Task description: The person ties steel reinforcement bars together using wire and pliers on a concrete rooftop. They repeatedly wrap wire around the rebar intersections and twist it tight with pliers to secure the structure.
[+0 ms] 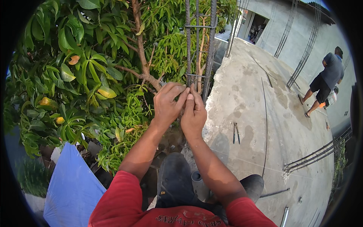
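In front of me a column cage of ribbed steel rebar (211, 42) stands upright, ringed by steel stirrups (198, 26). My left hand (166, 103) and my right hand (195, 116) meet at the cage, just below a lower stirrup (197, 75). Thumbs and fingertips of both hands are pinched close together, nearly touching. Whatever lies between the fingertips is too small or hidden to make out. On the concrete to the right lies a pair of pincers (236, 133) with dark handles. A grey pipe (200, 185) rises between my legs.
The concrete slab (252, 113) has a broken edge beside the cage. Leafy tree branches (141, 54) crowd the left, above a blue tarp (71, 184). A bent rebar cage (317, 151) juts from the right. Another person (330, 71) stands near the far wall. A thin string (255, 163) crosses the slab.
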